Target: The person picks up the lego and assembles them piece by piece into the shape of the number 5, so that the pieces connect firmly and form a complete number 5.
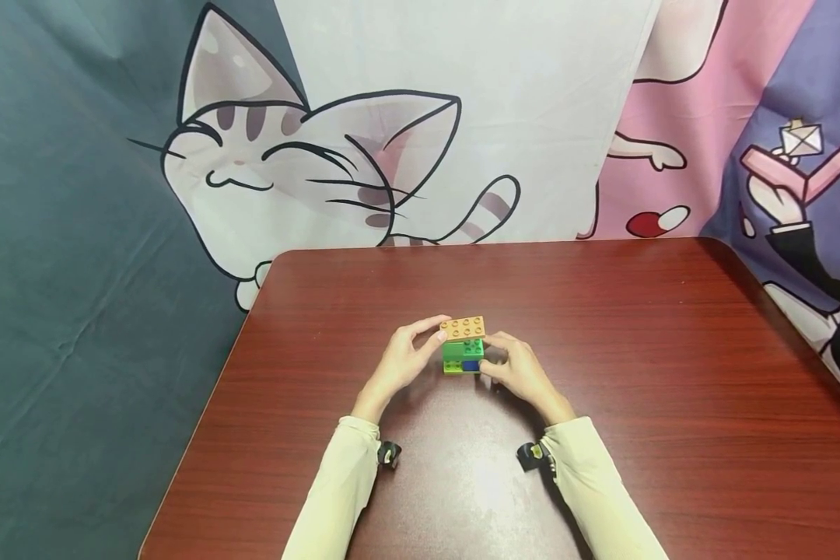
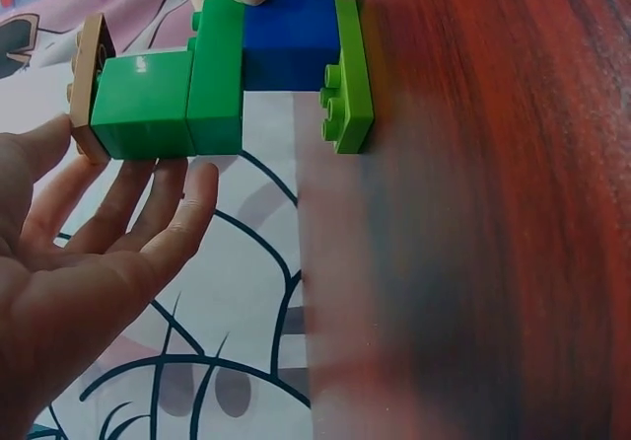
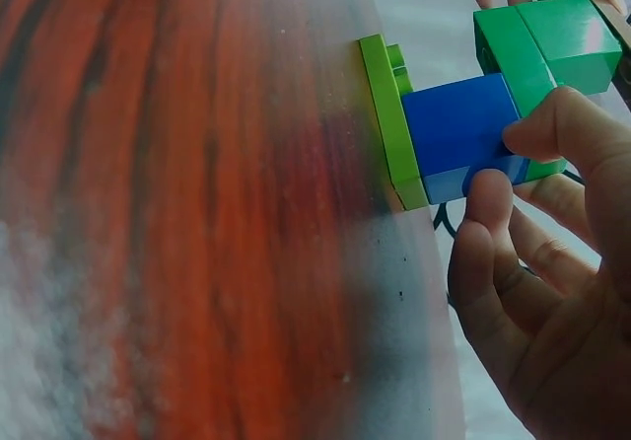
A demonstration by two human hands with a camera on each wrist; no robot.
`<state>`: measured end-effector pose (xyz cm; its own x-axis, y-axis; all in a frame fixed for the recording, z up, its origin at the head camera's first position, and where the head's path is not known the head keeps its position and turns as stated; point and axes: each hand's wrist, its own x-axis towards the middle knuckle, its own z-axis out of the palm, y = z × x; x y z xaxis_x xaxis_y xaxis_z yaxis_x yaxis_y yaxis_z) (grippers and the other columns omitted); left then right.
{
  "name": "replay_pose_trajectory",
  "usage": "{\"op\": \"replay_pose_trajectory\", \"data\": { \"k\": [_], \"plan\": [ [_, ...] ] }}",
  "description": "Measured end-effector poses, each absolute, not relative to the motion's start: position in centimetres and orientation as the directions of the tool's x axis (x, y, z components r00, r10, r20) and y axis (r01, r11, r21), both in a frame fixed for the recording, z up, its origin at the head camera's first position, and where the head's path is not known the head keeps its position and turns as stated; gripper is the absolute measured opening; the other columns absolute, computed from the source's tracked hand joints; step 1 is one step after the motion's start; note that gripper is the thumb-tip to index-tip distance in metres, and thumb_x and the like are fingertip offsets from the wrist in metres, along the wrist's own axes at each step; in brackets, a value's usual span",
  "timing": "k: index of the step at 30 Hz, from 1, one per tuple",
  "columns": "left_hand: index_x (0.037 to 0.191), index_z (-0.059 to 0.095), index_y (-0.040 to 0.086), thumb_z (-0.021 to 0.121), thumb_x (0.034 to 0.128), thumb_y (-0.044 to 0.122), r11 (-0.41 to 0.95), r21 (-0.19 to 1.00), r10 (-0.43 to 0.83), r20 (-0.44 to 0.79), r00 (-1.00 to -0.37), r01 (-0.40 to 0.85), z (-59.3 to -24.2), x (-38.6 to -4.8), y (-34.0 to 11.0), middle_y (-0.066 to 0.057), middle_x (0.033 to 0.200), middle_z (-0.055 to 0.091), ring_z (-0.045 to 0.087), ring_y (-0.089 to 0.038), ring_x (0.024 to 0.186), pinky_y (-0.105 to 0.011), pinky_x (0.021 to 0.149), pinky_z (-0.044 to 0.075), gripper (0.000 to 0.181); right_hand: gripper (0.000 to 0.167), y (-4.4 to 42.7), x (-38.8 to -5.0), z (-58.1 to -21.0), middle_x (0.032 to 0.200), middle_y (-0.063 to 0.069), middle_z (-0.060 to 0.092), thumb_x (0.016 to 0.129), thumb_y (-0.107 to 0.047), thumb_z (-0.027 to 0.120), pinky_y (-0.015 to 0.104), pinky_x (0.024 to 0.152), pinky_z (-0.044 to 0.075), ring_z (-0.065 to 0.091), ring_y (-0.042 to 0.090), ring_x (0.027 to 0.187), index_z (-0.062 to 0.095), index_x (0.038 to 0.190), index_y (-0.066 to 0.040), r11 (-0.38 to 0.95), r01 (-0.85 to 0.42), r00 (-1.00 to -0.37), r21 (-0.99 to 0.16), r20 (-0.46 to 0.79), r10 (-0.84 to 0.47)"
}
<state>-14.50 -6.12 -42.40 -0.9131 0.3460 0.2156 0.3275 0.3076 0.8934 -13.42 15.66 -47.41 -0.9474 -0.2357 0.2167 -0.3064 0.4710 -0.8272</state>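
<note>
A small stack of toy building bricks stands upright between the hands. Its base is a lime-green plate (image 2: 357, 80), with a blue brick (image 3: 461, 129) on one end. Across the blue one lies a green brick (image 2: 217, 85), and a second green brick (image 2: 143, 105) sits above that on the left. On top is a tan studded plate (image 1: 463, 329), pinched at its left end by the left hand (image 1: 400, 359). From the right side, the right hand (image 1: 521, 372) grips the blue brick between thumb and fingers. Whether the base touches the table cannot be told.
The brown wooden table (image 1: 287, 435) surrounds the stack, its far edge well beyond the bricks. Behind it hangs a cloth (image 1: 532, 117) printed with a cartoon cat. Black cameras are strapped at the left wrist (image 1: 389, 454) and the right wrist (image 1: 532, 456).
</note>
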Motion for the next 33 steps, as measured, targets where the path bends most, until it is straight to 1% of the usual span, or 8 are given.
{"op": "replay_pose_trajectory", "data": {
  "k": [5,8,11,13,18,23,27,33],
  "plan": [
    [0.123,0.061,0.011,0.057,0.0937,0.016,0.317,0.902,0.342,0.179,-0.923,0.292,-42.5,-14.4,-6.3,-0.009,0.122,0.058,0.063,-0.024,0.094,-0.04,0.073,0.052,0.03,0.038,15.6,-13.6,-47.7,0.101,0.01,0.061,0.074,-0.001,0.067,0.026,0.043,0.047,0.055,0.008,0.047,0.064,0.112,0.002,0.462,-0.312,-0.944,-0.83,0.218,-0.246],
    [0.124,0.059,0.009,0.055,0.0944,0.015,0.312,0.913,0.349,0.149,-0.925,0.264,-42.2,-14.2,-6.3,-0.013,0.12,0.057,0.065,-0.029,0.077,-0.042,0.061,0.053,0.031,0.037,15.5,-13.6,-47.8,0.102,0.011,0.061,0.074,-0.001,0.067,0.026,0.043,0.047,0.056,0.01,0.046,0.064,0.111,0.003,0.452,-0.314,-0.943,-0.835,0.22,-0.249],
    [0.125,0.059,0.007,0.054,0.095,0.016,0.358,0.891,0.351,0.149,-0.925,0.279,-41.9,-14.1,-6.2,-0.013,0.119,0.058,0.065,-0.027,0.075,-0.04,0.061,0.054,0.031,0.037,15.4,-13.6,-47.8,0.101,0.012,0.061,0.074,0.0,0.066,0.027,0.042,0.047,0.057,0.014,0.046,0.064,0.111,0.003,0.442,-0.305,-0.946,-0.844,0.212,-0.246],
    [0.124,0.059,0.008,0.055,0.0949,0.017,0.41,0.857,0.347,0.169,-0.922,0.311,-41.8,-14.0,-6.2,-0.011,0.118,0.059,0.064,-0.025,0.079,-0.04,0.069,0.053,0.031,0.036,15.4,-13.5,-47.8,0.102,0.012,0.061,0.074,0.0,0.066,0.027,0.041,0.047,0.057,0.016,0.046,0.064,0.111,0.002,0.435,-0.298,-0.947,-0.85,0.204,-0.249],
    [0.123,0.06,0.008,0.056,0.0942,0.017,0.491,0.782,0.349,0.228,-0.909,0.384,-41.9,-14.0,-6.2,-0.008,0.115,0.062,0.056,-0.021,0.106,-0.04,0.092,0.041,0.031,0.036,15.3,-13.5,-47.8,0.102,0.012,0.061,0.075,0.0,0.066,0.028,0.042,0.047,0.057,0.016,0.046,0.064,0.111,0.003,0.433,-0.283,-0.95,-0.856,0.188,-0.249],
    [0.122,0.06,0.006,0.055,0.0942,0.016,0.489,0.77,0.36,0.249,-0.899,0.41,-41.8,-14.0,-6.1,-0.009,0.115,0.062,0.054,-0.022,0.111,-0.04,0.094,0.04,0.03,0.037,15.4,-13.6,-47.8,0.102,0.012,0.061,0.074,0.001,0.066,0.028,0.042,0.047,0.056,0.012,0.046,0.064,0.112,0.003,0.437,-0.287,-0.95,-0.853,0.194,-0.245],
    [0.121,0.06,0.004,0.056,0.0934,0.015,0.482,0.773,0.367,0.25,-0.896,0.412,-41.5,-14.0,-6.0,-0.01,0.113,0.063,0.057,-0.022,0.107,-0.039,0.092,0.041,0.03,0.038,15.5,-13.5,-47.8,0.101,0.011,0.061,0.074,0.0,0.066,0.027,0.042,0.047,0.056,0.011,0.047,0.064,0.112,0.001,0.44,-0.294,-0.949,-0.848,0.203,-0.243],
    [0.116,0.064,0.008,0.058,0.0909,0.016,0.509,0.794,0.306,0.196,-0.932,0.334,-40.8,-13.9,-5.3,-0.008,0.11,0.064,0.061,-0.02,0.097,-0.04,0.084,0.047,0.027,0.038,15.7,-13.6,-47.7,0.101,0.01,0.061,0.074,-0.001,0.066,0.025,0.042,0.046,0.057,0.012,0.048,0.065,0.112,0.0,0.462,-0.304,-0.947,-0.833,0.213,-0.239]
  ]
}}
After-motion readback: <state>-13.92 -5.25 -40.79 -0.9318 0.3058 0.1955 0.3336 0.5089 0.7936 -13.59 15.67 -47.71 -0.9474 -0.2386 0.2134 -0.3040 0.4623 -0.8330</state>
